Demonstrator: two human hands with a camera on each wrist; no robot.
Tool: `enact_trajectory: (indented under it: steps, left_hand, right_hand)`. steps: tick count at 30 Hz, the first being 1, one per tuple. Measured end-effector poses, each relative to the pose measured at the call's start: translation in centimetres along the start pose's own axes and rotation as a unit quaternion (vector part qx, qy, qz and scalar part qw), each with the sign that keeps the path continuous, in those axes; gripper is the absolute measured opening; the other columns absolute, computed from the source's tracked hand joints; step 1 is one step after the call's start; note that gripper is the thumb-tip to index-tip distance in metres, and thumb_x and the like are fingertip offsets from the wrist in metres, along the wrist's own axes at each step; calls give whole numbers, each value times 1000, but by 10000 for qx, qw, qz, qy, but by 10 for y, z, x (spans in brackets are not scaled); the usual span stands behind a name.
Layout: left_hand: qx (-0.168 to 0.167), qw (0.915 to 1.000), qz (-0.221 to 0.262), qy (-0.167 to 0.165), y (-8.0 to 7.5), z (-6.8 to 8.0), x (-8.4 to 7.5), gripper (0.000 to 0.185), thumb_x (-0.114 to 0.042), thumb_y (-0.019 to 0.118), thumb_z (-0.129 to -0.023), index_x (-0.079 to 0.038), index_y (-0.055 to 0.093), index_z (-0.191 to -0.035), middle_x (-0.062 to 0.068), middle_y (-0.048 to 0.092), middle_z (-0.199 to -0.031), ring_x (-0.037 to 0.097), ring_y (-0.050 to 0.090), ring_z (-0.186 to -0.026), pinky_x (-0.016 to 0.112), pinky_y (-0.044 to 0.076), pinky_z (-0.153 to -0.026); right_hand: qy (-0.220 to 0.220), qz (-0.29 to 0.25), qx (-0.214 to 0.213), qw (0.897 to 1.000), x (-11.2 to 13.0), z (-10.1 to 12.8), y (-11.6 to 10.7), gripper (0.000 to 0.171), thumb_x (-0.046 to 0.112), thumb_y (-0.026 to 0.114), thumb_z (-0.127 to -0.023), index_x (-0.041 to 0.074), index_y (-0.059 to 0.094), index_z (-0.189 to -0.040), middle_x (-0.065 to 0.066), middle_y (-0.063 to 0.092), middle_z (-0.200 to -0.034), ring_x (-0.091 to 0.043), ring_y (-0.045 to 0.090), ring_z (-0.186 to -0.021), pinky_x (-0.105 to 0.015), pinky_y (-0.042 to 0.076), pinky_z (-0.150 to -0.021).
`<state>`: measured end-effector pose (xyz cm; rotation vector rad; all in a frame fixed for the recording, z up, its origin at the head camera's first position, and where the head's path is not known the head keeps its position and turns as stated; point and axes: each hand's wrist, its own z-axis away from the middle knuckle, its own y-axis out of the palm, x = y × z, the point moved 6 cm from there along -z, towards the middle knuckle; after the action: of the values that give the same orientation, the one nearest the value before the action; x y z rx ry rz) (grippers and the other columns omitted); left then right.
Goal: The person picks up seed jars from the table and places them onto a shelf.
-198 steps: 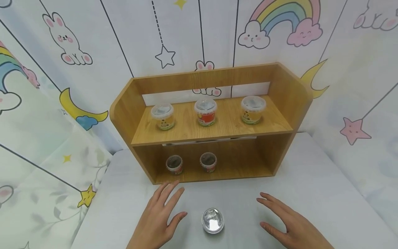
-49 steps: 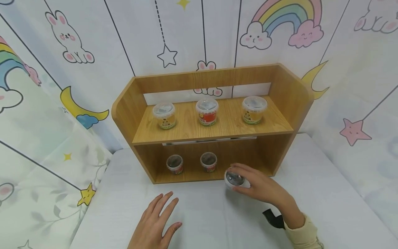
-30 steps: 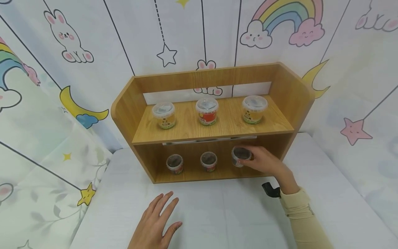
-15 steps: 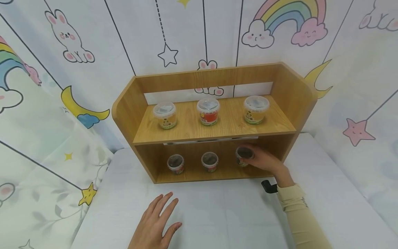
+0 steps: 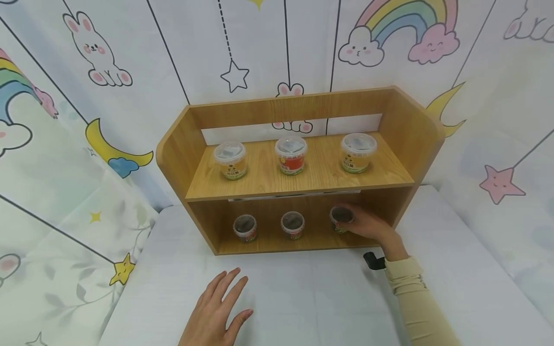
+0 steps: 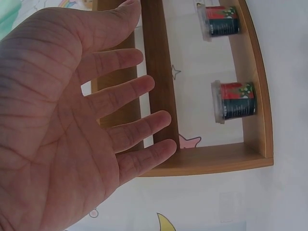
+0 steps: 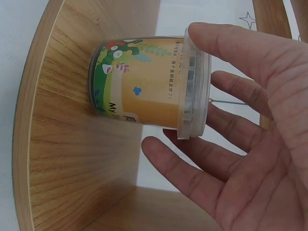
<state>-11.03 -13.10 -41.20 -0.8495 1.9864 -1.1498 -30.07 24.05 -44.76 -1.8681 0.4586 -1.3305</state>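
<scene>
In the right wrist view, a lidded plastic tub (image 7: 154, 86) with an orange-yellow printed label stands with its base at the shelf board. My right hand (image 5: 368, 223) grips it by the clear lid, thumb on one side and fingers round the other. From the head, this tub's dark top (image 5: 341, 215) shows at the right of the lower shelf. My left hand (image 5: 216, 310) hovers over the table in front of the shelf, fingers spread and holding nothing; its palm (image 6: 62, 125) fills much of the left wrist view.
A two-level wooden shelf (image 5: 298, 192) stands on the white table (image 5: 281, 298). Its lower level also holds two red-labelled tubs (image 5: 245, 228). Three larger lidded tubs (image 5: 291, 156) line the upper level. A black strap piece (image 5: 374, 261) juts from the right wrist.
My right hand has lifted the tub from the table's front and carried it back and right onto the lower shelf. Over the last half second it barely moved. The left hand drew slightly back.
</scene>
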Motion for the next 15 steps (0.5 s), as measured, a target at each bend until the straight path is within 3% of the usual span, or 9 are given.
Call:
enact_trajectory:
  steps: [3, 9, 15]
  left_hand:
    - [-51, 10000, -1, 32, -1, 1, 0, 61, -60, 53, -95, -16, 59, -136, 6, 49, -145, 38, 50, -125, 56, 50, -88]
    - [-109, 9999, -73, 54, -1, 1, -1, 62, -40, 78, -82, -15, 59, -136, 6, 49, -144, 37, 50, -124, 56, 50, -88]
    - [59, 9999, -92, -73, -1, 2, 0, 60, -49, 71, -88, -15, 59, -136, 5, 48, -145, 37, 49, -125, 56, 50, -89]
  right_hand:
    - [9, 7, -12, 10000, 0, 0, 1, 51, 16, 76, -88, 5, 56, -133, -13, 60, -127, -33, 55, -119, -55, 43, -100]
    - [40, 58, -9, 10000, 1, -1, 2, 52, 16, 76, -88, 6, 55, -135, -13, 59, -129, -33, 54, -121, -55, 42, -100]
    - [111, 140, -11, 9998, 1, 1, 3, 51, 16, 75, -89, 5, 56, -135, -13, 60, -128, -33, 54, -120, -55, 42, -101]
